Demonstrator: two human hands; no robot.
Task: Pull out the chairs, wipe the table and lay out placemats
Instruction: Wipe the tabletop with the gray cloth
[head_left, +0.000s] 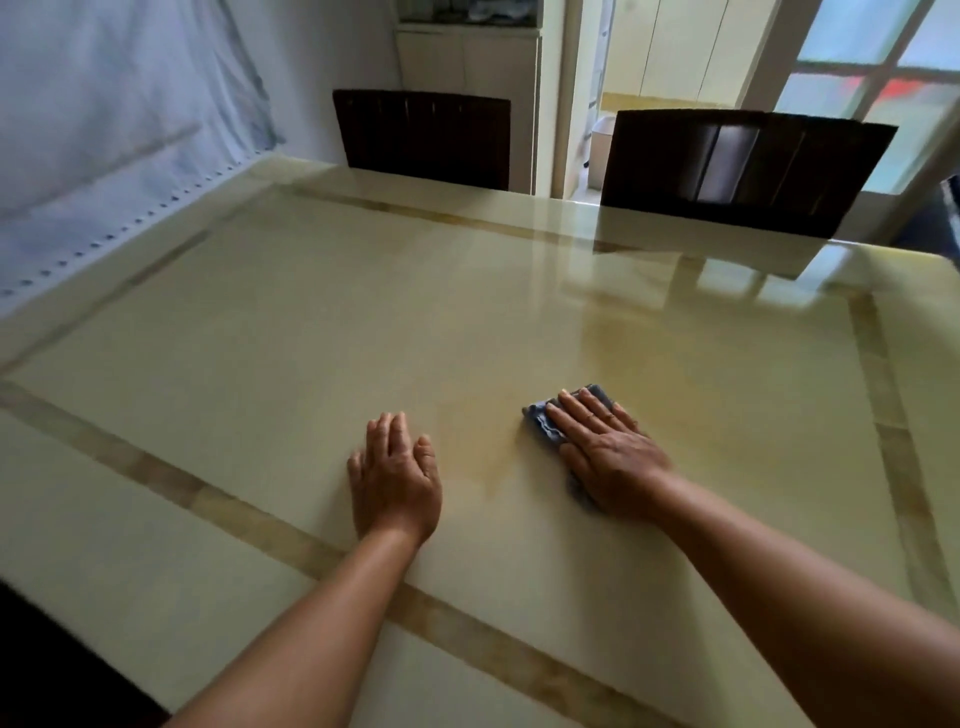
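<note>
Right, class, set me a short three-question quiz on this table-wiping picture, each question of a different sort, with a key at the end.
1. True or false: the right hand presses a blue cloth flat on the table.
2. Multiple choice: the left hand is (a) gripping a placemat, (b) resting flat on the bare tabletop, (c) pulling a chair.
3. Fill in: at the table's far edge stand ___ dark chairs, one on the left and one on the right.

Key: 1 true; 2 b; 3 two.
</note>
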